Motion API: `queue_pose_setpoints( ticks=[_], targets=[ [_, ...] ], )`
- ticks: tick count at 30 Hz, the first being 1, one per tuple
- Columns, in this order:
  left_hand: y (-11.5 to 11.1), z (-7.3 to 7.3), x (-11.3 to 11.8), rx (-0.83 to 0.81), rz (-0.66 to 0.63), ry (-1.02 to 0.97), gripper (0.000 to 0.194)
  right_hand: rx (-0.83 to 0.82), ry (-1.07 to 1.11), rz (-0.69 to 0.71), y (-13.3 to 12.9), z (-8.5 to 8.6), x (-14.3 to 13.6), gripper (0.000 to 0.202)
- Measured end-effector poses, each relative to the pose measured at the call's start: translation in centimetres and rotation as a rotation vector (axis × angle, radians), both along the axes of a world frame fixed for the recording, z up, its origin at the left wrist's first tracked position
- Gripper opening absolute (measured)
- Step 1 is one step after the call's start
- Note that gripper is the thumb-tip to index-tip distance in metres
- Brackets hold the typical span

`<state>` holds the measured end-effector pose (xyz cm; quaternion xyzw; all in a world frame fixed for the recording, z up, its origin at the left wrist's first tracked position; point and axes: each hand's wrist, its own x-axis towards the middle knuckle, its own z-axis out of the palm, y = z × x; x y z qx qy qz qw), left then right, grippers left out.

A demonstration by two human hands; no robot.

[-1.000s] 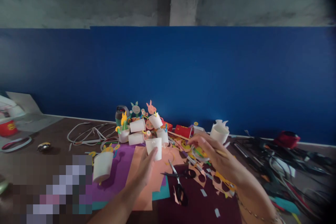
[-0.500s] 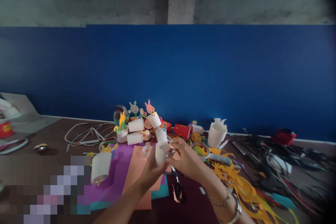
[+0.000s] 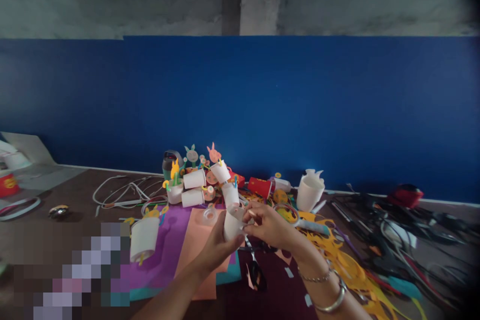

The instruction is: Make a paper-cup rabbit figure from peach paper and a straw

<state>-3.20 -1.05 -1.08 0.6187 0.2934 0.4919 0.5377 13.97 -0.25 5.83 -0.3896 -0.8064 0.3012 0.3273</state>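
Observation:
A white paper cup (image 3: 232,226) is upright above the coloured sheets, its mouth facing up toward me. My left hand (image 3: 220,244) is wrapped round the cup's near left side, thumb across its front. At the cup's right rim, the fingers of my right hand (image 3: 267,225) are pinched together. What lies between those fingertips is too small to make out. Below my right hand lies a pair of scissors (image 3: 255,275) with dark handles. A clear tape roll (image 3: 209,216) rests on the orange paper (image 3: 198,260) just beyond my left hand.
Several white cups with paper animal faces (image 3: 194,178) are stacked behind my hands. At left, another decorated cup (image 3: 144,240) stands on purple paper (image 3: 170,240). To the right are a torn-rimmed white cup (image 3: 310,191), yellow paper scraps (image 3: 337,260) and tangled cables (image 3: 397,230). A blue partition (image 3: 262,95) closes the back.
My right hand has shifted slightly right and down along the cup's rim. The cup and my left hand have moved a little to the right.

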Motion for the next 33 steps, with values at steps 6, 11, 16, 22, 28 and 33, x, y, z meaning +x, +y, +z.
queue_pose_setpoints(
  ticks=[6, 11, 16, 22, 28, 33],
  targets=[
    [0.2, -0.5, 0.2, 0.061, 0.083, 0.031, 0.045, 0.075, -0.063, -0.103, -0.3, -0.1, -0.7, 0.008],
    [0.3, -0.6, 0.2, 0.075, 0.085, 0.048, 0.044, 0.070, -0.080, -0.123, -0.3, -0.2, -0.8, 0.005],
    [0.4, -0.8, 0.1, 0.114, 0.109, 0.089, 0.042, 0.079, -0.082, -0.129, -0.2, -0.5, -0.7, 0.007],
    [0.3, -0.9, 0.2, 0.111, 0.105, 0.096, 0.044, 0.154, -0.082, -0.115, -0.4, -0.7, -1.4, 0.016],
    [0.3, -0.3, -0.1, 0.063, 0.165, 0.043, 0.041, 0.173, -0.109, -0.123, -0.4, -0.3, -1.0, 0.009],
    [0.5, -0.3, -0.2, -0.003, 0.100, -0.010, 0.045, 0.088, -0.082, -0.106, 0.1, -0.1, 0.1, 0.010]
  ],
)
